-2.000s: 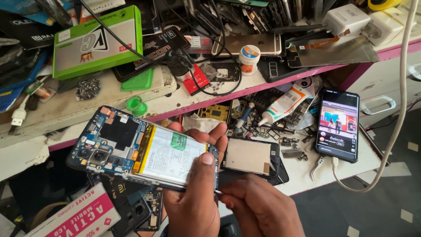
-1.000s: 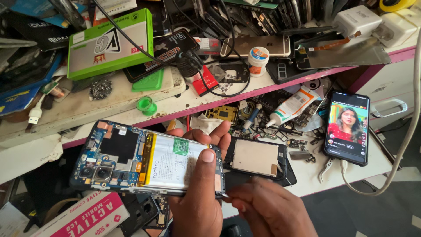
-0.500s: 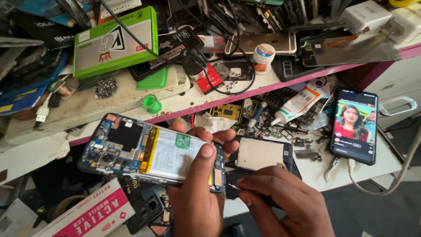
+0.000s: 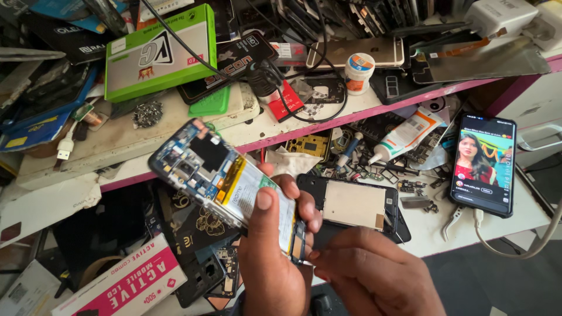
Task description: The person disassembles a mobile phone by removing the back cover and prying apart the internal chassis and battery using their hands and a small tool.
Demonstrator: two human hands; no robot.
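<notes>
A cluttered repair bench fills the view. A raised shelf [image 4: 175, 126] with a pink front edge runs across it from lower left to upper right, its pale top scuffed and dirty. On it lie a green box [image 4: 158, 52], black cables [image 4: 263, 70], a small white jar [image 4: 358, 73] and flat phone panels. Below it, the white worktop [image 4: 445, 228] carries small screws and circuit boards, a white glue tube [image 4: 407, 133], a black phone frame [image 4: 357, 206] and a lit phone [image 4: 483, 164] plugged into a white cable. White drawer fronts with metal handles [image 4: 541, 137] stand at right, dark floor beneath them. The light is even and bright.
</notes>
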